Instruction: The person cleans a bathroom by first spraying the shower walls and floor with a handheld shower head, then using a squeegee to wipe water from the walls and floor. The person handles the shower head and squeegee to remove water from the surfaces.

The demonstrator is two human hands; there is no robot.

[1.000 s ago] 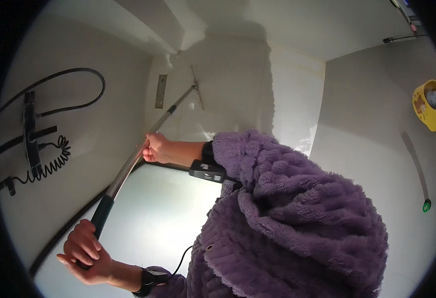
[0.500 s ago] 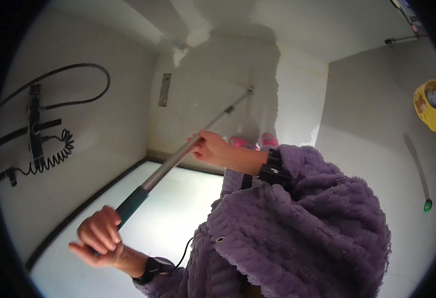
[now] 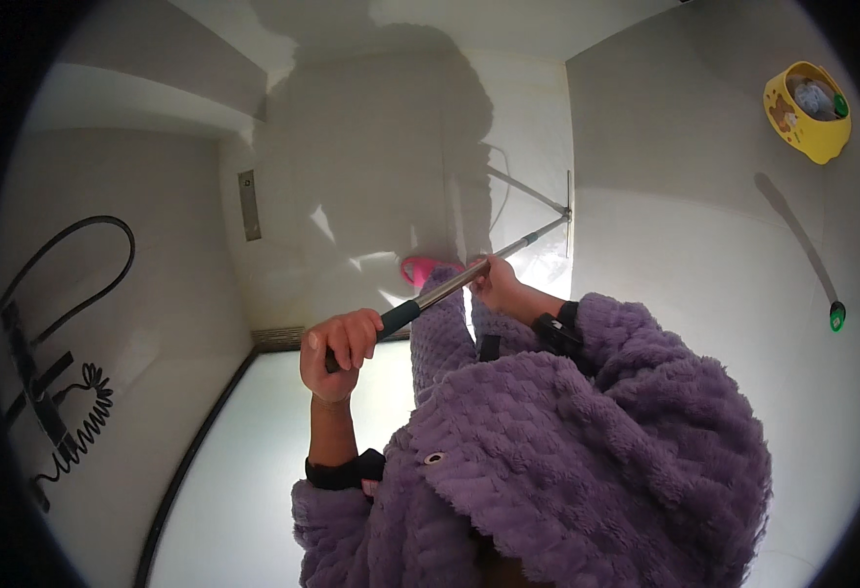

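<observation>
A long-handled floor squeegee (image 3: 445, 288) slants across the middle, with a silver pole and a dark green grip. My left hand (image 3: 340, 348) is wrapped round the grip at the near end. Farther along, my right hand (image 3: 499, 285) has its fingers closed round the metal pole. The squeegee's thin head (image 3: 568, 230) shows almost edge-on, at the line where the floor meets the right wall. Below the pole are my legs in purple fleece and a pink slipper (image 3: 416, 270); the other foot is mostly hidden.
On the left wall hangs a black shower fixture (image 3: 33, 377) with a hose and a coiled cord. A yellow basket (image 3: 781, 118) is mounted on the right wall, above a green-ended item (image 3: 836, 316). A metal floor drain (image 3: 249, 206) lies at the left.
The squeegee's head has swung from mid-floor to the foot of the right wall. Both hands have moved rightward with the pole, the left one also upward. The view has shifted too.
</observation>
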